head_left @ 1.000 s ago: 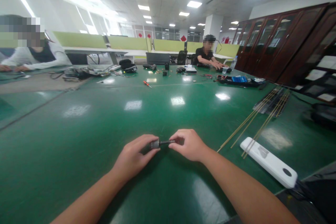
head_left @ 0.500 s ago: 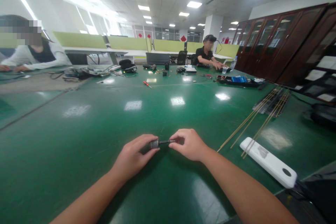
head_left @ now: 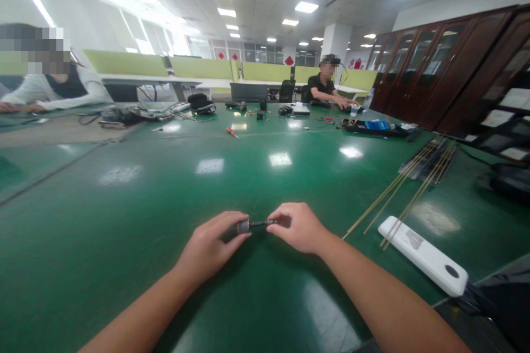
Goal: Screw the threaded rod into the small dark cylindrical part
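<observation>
Low over the green table, my left hand (head_left: 217, 240) is closed around a dark metal cylinder (head_left: 243, 226) that looks like a small motor. A thin dark shaft (head_left: 259, 223) sticks out of its right end. The thumb and fingertips of my right hand (head_left: 298, 226) pinch the shaft's far tip, which looks ridged or threaded. The cylinder and shaft lie level between the hands, and my left fingers hide the cylinder's left end.
Right of my arm lie a white elongated device (head_left: 422, 256) and long thin brass-coloured rods (head_left: 393, 190). A red screwdriver (head_left: 232, 132) lies farther off. A black tray (head_left: 372, 129) and small parts sit at the back. One person sits across, another at the left.
My hands stay almost where they were, still gripping the cylinder and the shaft tip. The person at the left has shifted their head slightly.
</observation>
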A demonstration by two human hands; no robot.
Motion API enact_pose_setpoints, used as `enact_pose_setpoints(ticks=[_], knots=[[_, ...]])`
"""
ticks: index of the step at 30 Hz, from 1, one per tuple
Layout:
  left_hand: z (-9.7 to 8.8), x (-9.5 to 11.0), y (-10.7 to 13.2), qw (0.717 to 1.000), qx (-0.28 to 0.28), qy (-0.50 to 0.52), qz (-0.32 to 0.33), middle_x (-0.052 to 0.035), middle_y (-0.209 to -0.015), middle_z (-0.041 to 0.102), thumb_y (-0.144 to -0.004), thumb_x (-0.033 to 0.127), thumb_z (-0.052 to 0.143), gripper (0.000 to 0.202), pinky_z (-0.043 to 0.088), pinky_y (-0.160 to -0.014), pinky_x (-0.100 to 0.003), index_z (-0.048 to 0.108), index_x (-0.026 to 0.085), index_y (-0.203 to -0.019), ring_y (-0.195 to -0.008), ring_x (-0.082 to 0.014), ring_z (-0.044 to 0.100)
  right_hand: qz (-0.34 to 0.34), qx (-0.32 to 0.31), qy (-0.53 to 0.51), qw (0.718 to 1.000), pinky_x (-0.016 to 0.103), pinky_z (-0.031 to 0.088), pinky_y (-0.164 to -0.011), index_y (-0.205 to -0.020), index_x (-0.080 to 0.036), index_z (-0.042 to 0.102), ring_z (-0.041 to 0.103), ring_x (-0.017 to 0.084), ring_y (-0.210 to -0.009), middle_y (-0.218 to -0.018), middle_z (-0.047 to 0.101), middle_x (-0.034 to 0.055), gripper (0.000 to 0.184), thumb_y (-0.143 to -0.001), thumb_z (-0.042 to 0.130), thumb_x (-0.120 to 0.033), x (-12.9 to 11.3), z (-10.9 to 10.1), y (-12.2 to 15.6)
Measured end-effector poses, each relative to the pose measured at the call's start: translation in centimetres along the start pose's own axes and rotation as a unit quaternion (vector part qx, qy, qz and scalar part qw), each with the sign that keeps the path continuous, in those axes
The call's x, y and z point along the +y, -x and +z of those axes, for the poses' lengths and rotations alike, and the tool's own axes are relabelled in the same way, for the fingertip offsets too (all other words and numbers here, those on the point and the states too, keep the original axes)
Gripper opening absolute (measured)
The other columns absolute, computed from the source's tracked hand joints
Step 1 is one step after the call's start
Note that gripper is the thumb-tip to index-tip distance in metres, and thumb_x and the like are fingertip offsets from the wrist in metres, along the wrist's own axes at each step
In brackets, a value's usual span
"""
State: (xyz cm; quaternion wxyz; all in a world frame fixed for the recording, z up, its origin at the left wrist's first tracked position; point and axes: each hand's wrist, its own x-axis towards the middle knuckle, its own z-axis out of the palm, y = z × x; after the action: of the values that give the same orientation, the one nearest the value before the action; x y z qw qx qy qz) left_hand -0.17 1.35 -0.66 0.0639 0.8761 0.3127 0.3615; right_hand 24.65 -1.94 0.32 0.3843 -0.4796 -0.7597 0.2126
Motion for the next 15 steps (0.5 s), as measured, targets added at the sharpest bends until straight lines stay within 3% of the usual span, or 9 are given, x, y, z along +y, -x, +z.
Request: enact_pose_setpoints(ticks=[15], knots=[[-0.24, 0.33, -0.17, 1.000, 0.007, 0.001, -0.008, -0.0066, -0.105, 0.074, -0.088, 0.036, 0.066, 0.027, 0.058, -0.091, -0.031, 0.069, 0.020, -0.109, -0.095, -0.0203, 0.071, 0.008, -0.002, -0.005, 1.000, 0.025, 0.045, -0.067, -0.088, -0.019, 0.077, 0.062, 0.014, -0.070, -0.078, 0.071, 0.0017, 0.009, -0.081, 0.073, -0.023, 0.01, -0.14, -0.02]])
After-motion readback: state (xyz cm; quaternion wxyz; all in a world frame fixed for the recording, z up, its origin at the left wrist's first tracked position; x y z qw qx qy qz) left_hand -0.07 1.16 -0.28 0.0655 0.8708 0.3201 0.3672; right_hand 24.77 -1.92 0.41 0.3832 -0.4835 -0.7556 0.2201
